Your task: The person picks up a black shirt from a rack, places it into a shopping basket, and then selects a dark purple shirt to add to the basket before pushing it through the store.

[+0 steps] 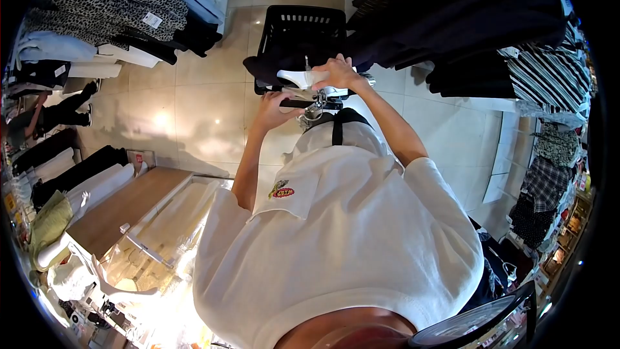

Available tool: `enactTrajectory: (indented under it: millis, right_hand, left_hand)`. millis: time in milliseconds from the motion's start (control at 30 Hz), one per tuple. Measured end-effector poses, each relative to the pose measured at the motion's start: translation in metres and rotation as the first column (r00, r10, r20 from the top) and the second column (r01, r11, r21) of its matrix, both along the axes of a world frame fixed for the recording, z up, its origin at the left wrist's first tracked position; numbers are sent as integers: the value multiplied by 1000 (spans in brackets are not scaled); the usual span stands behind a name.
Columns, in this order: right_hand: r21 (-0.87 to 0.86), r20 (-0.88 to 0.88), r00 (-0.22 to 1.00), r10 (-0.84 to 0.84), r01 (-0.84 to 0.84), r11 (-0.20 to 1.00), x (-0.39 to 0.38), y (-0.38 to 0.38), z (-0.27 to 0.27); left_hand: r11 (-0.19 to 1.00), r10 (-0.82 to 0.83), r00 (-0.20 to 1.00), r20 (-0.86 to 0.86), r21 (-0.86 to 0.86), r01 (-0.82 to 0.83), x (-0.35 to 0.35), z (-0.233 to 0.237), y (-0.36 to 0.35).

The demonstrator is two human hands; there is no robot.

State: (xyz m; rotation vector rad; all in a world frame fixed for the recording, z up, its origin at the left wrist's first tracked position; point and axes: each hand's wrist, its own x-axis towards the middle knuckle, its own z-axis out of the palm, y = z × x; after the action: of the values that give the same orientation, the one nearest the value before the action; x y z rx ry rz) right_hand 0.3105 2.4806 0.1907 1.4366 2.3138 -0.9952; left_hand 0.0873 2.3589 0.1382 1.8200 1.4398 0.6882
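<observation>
My right hand (339, 72) grips a white plastic hanger (298, 78) from above, in front of my chest. My left hand (271, 111) is just below it, fingers curled around a dark hanger bar (296, 103) beside a bunch of metal hanger hooks (314, 108). A dark garment (268, 68) hangs under the white hanger and spreads over the near edge of a black plastic basket (300, 26) on the tiled floor. I wear a white T-shirt (336, 232) with a small logo.
Racks of dark clothes (452, 6) and striped tops (549, 71) hang on the right. Folded and leopard-print garments (103, 0) fill shelves on the left. A wooden table (123, 210) with a glass case stands at lower left. Another person (51, 113) stands far left.
</observation>
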Motion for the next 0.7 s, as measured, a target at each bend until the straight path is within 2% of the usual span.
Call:
enactTrajectory:
  millis: [133, 233, 300, 467, 600, 700]
  right_hand:
    - [0, 58, 995, 84, -84, 996, -10, 2, 1]
    - [30, 84, 986, 144, -147, 989, -16, 3, -5]
    - [66, 91, 980, 177, -183, 981, -19, 5, -7]
    - [111, 227, 933, 279, -310, 944, -35, 8, -8]
    - [143, 250, 927, 278, -320, 937, -44, 11, -18]
    - [120, 302, 914, 270, -318, 940, -52, 12, -28]
  left_hand:
    - [998, 39, 999, 17, -54, -38, 1, -2, -1]
    - [996, 10, 1000, 12, -89, -9, -1, 4, 0]
    - [999, -42, 984, -173, -41, 35, 1, 8, -1]
    - [1000, -1, 974, -225, -24, -5, 7, 2, -3]
    - [996, 83, 972, -220, 54, -73, 11, -9, -4]
    - [997, 79, 972, -222, 40, -72, 10, -10, -3]
